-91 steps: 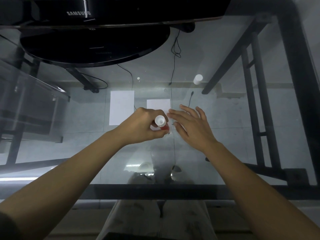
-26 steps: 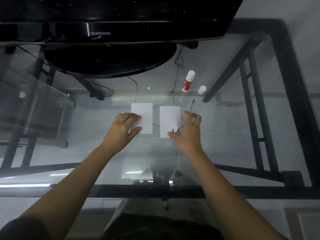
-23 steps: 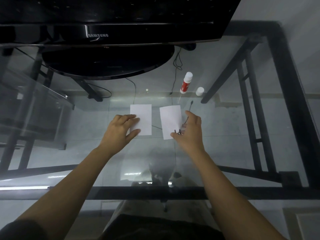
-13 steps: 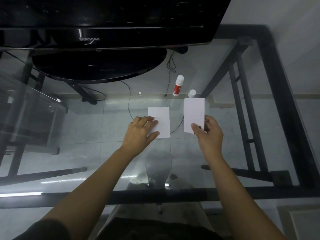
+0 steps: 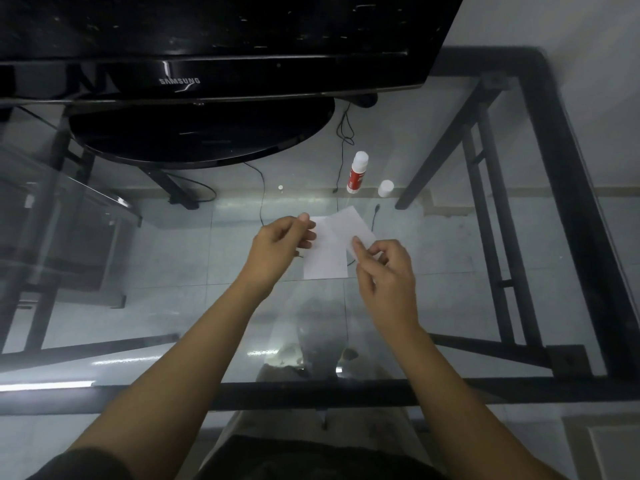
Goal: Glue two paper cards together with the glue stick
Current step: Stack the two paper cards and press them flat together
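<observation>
cards (image 5: 329,251) overlapping, pinched between left hand (image 5: 280,244) and right hand (image 5: 388,271)

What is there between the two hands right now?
In the head view, the two paper cards: one card at the left hand, and a tilted card pinched by the right hand, overlapping it above the glass table.

Cards overlapping between two hands on a glass table

The tilted card (image 5: 349,225) is lying across the lower card (image 5: 325,263); the glue stick (image 5: 356,173) and cap (image 5: 385,188) are standing behind.
</observation>
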